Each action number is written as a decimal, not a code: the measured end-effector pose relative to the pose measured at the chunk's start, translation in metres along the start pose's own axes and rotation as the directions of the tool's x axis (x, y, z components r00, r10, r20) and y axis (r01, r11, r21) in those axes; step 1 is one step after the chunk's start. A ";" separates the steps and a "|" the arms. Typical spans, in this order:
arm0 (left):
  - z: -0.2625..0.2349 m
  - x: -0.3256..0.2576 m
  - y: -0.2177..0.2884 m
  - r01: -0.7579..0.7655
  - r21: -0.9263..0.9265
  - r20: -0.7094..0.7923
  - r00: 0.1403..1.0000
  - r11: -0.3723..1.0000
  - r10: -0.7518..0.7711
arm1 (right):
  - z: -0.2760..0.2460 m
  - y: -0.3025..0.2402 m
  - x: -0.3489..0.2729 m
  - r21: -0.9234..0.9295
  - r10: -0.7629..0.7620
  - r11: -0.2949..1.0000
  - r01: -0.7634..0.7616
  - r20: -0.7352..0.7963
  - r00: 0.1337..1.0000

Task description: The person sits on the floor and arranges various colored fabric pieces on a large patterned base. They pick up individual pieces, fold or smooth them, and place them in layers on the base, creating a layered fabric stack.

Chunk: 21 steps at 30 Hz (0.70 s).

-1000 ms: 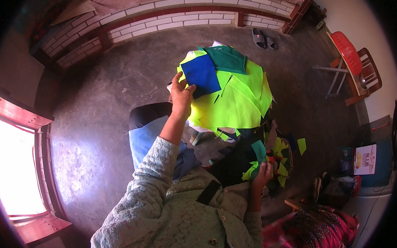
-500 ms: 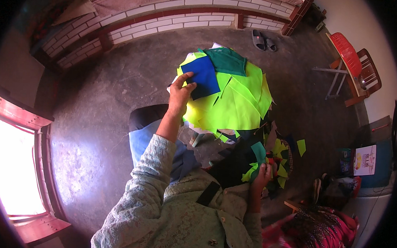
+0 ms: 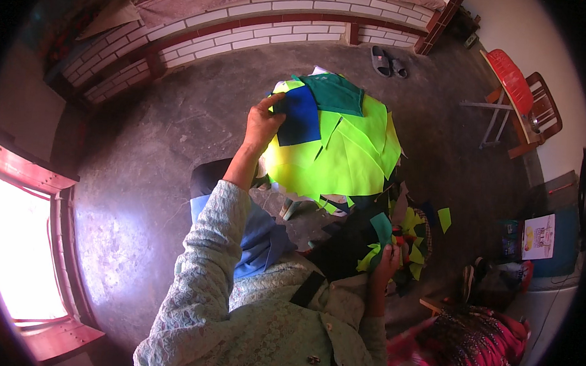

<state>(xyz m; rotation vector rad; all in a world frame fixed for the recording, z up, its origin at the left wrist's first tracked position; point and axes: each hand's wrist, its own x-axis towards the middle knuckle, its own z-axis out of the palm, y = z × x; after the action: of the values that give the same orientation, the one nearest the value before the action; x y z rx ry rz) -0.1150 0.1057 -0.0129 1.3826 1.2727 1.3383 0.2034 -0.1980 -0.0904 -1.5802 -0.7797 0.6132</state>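
Observation:
Neon-yellow cloth pieces (image 3: pixel 356 156) lie overlapping over a round stand in front of me, most of its top hidden under them. A dark green cloth piece (image 3: pixel 335 93) covers the far edge. At the left side lies a blue cloth piece (image 3: pixel 300 118). My left hand (image 3: pixel 264 124) pinches its left edge between thumb and fingers. Lower and to the right, my right hand (image 3: pixel 386 260) is closed on a teal cloth piece (image 3: pixel 381 227), which sticks up from the fingers. Yellow-green scraps (image 3: pixel 369 257) show close beside that hand; whether it holds them too I cannot tell.
A container heaped with coloured scraps (image 3: pixel 416 244) stands just right of my right hand. One yellow scrap (image 3: pixel 444 219) lies beyond it. Grey slippers (image 3: pixel 388 61) rest on the floor near the brick ledge. A red plastic chair (image 3: pixel 510 78) is at the far right.
My left hand has shifted slightly left and away from me, and the blue piece has turned straighter and moved a little left. The right hand has hardly moved.

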 end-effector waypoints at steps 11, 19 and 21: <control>-0.003 0.010 -0.001 -0.157 0.346 -0.038 0.983 0.925 0.181 | 0.004 -0.015 -0.004 0.000 0.021 1.000 -0.021 -0.009 1.000; -0.006 0.017 -0.003 -0.057 0.275 0.004 0.998 0.960 0.058 | 0.002 -0.013 -0.002 0.014 0.024 1.000 -0.025 0.036 0.999; -0.006 0.021 -0.003 -0.031 0.274 -0.002 0.999 0.961 0.033 | 0.002 -0.013 -0.002 0.017 0.014 1.000 -0.015 0.033 0.999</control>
<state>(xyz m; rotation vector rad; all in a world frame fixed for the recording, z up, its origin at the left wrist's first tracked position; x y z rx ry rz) -0.1225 0.1262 -0.0113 1.5932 1.4889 1.2219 0.1989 -0.1976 -0.0784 -1.5641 -0.7865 0.6566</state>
